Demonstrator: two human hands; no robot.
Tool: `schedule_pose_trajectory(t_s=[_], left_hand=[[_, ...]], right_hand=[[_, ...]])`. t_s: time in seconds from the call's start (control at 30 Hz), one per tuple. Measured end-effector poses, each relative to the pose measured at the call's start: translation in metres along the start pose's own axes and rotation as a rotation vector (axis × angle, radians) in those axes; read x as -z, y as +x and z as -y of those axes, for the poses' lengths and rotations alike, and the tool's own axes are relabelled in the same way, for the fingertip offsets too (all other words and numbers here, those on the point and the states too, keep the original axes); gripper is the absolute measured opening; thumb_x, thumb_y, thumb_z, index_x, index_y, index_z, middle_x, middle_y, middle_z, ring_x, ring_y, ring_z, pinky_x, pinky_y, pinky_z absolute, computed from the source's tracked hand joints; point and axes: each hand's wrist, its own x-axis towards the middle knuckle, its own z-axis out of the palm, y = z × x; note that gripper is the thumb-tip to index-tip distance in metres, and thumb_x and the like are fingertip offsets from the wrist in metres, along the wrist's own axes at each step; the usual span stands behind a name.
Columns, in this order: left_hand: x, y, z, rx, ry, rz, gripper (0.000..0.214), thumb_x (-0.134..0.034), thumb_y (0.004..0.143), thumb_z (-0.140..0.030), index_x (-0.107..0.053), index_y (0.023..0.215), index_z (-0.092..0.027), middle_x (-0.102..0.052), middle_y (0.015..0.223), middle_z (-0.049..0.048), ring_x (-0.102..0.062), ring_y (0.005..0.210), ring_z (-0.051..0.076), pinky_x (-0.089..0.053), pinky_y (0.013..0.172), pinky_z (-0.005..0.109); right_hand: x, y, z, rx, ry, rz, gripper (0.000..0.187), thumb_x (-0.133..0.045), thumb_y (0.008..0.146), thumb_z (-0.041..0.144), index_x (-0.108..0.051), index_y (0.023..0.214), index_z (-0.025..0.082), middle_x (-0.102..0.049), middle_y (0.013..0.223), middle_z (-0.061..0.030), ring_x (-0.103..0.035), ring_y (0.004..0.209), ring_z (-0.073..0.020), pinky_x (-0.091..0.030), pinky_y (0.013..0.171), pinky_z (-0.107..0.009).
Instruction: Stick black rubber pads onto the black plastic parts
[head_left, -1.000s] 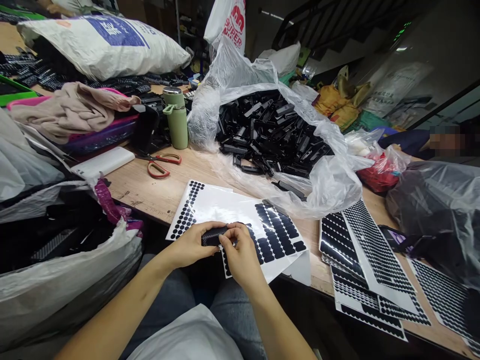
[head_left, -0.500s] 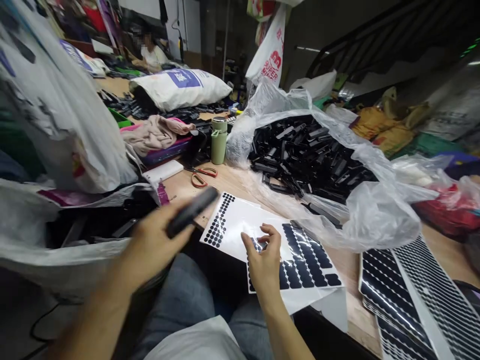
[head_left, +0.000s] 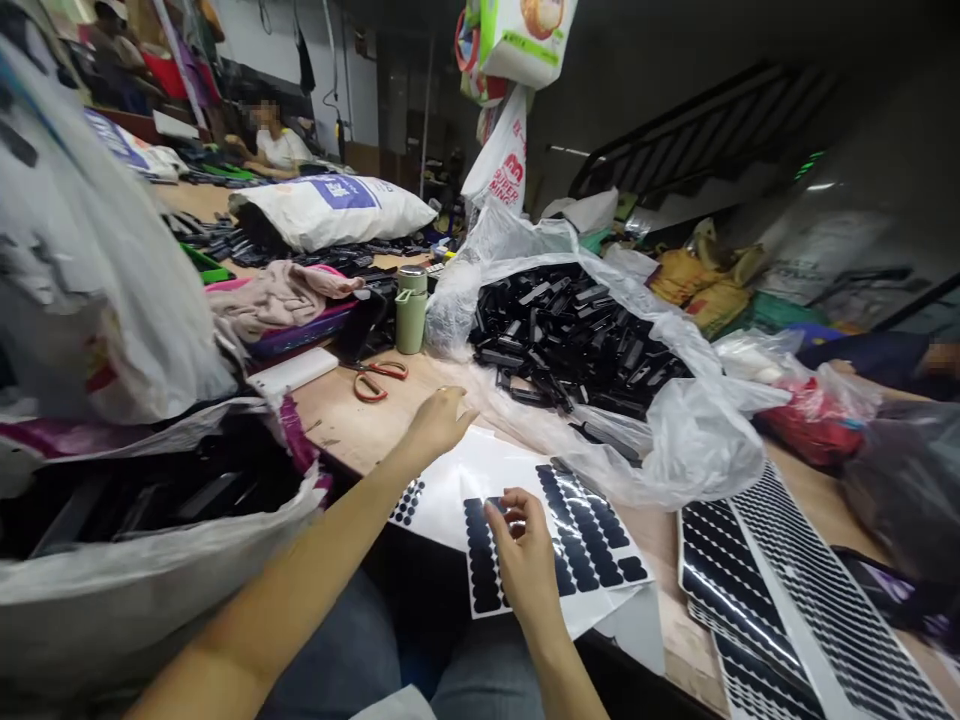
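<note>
My left hand (head_left: 441, 422) is stretched over the table in front of the plastic bag. Its fingers are apart and no held object shows. Beyond it lies a heap of small black plastic parts (head_left: 559, 325) in the open clear bag (head_left: 694, 430). Over a white sheet of black rounded stickers (head_left: 592, 520), my right hand (head_left: 523, 540) curls its thumb and fingers in a pinch. What the fingertips hold, if anything, cannot be made out. Left of this sheet, a second sheet with small black dots (head_left: 407, 502) is partly covered by my left forearm.
Red-handled scissors (head_left: 379, 378), a white box (head_left: 292, 371) and a green flask (head_left: 411, 312) stand or lie behind my left hand. More sticker sheets (head_left: 739, 590) lie at right. A white sack (head_left: 150, 560) with black parts is at left. Other people sit nearby.
The black plastic part in my left hand is gone from it. That hand has moved right and away from me, towards the bag. My right hand stays over the stickers; the view has shifted.
</note>
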Motion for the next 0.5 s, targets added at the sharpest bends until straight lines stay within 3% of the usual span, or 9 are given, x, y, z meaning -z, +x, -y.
schedule_pose_trajectory(t_s=[0.1,0.2,0.3,0.37,0.5], left_hand=[[-0.068,0.079,-0.024,0.042,-0.013,0.033,0.032,-0.056,0.082,-0.030,-0.059,0.107,-0.010,-0.062,0.110,0.0158,-0.056,0.107,0.025,-0.042,0.090,0.032],[-0.111,0.139,-0.038,0.156,-0.011,0.035,0.034,-0.056,0.083,-0.032,-0.058,0.107,-0.008,-0.060,0.110,0.0169,-0.056,0.105,0.026,-0.043,0.089,0.038],[-0.137,0.180,-0.039,0.299,-0.006,0.039,0.035,-0.054,0.085,-0.032,-0.054,0.113,-0.011,-0.056,0.116,0.0128,-0.055,0.103,0.024,-0.045,0.086,0.045],[-0.149,0.199,-0.034,0.361,-0.007,0.055,0.035,-0.056,0.084,-0.031,-0.053,0.115,-0.014,-0.054,0.118,0.0109,-0.055,0.103,0.023,-0.046,0.085,0.045],[-0.154,0.217,-0.014,0.364,-0.035,0.071,0.035,-0.055,0.085,-0.030,-0.053,0.115,-0.014,-0.055,0.116,0.0103,-0.056,0.100,0.022,-0.048,0.083,0.043]], right_hand=[[0.025,0.002,-0.016,-0.014,-0.025,-0.052,0.027,-0.055,0.078,0.046,-0.052,0.088,0.021,-0.055,0.092,-0.0038,-0.052,0.072,-0.0147,-0.043,0.065,-0.027],[0.047,0.004,-0.041,-0.027,-0.018,-0.164,0.028,-0.056,0.077,0.047,-0.055,0.083,0.020,-0.055,0.083,-0.0026,-0.051,0.065,-0.0138,-0.043,0.062,-0.026],[0.061,0.008,-0.064,-0.030,-0.003,-0.296,0.029,-0.059,0.074,0.049,-0.055,0.075,0.020,-0.057,0.082,-0.0034,-0.051,0.061,-0.0134,-0.040,0.055,-0.025],[0.067,0.012,-0.071,-0.034,-0.021,-0.316,0.029,-0.059,0.075,0.048,-0.054,0.070,0.020,-0.058,0.083,-0.0041,-0.050,0.060,-0.0130,-0.039,0.053,-0.025],[0.070,0.024,-0.057,-0.041,-0.115,-0.150,0.023,-0.053,0.080,0.043,-0.054,0.075,0.020,-0.057,0.080,-0.0027,-0.051,0.061,-0.0130,-0.042,0.058,-0.025]])
